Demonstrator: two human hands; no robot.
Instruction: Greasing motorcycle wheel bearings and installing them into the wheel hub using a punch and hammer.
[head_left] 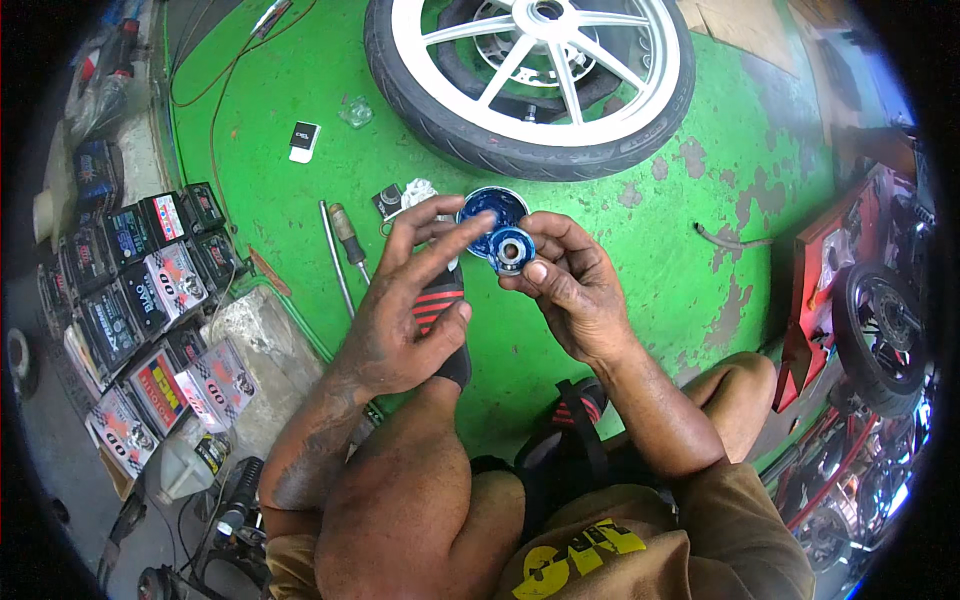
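My right hand (580, 285) pinches a small ring-shaped bearing (512, 251) between thumb and fingers; blue grease coats its rim and a round hole shows in its middle. Just behind it is an open round tub (492, 207) with blue grease inside. My left hand (415, 290) is open, its fingers stretched toward the tub and the bearing. Its foremost fingertip overlaps the tub's inside in this view, and I cannot tell whether it touches the grease. Nothing is held in that hand.
A white spoked wheel with a black tyre (530, 150) lies flat ahead on the green floor (300, 90). Left of my hands are a metal bar (337, 258) and a screwdriver-like tool (348, 238). Stacked battery boxes (125, 300) stand further left. A red stand (815, 300) is at right.
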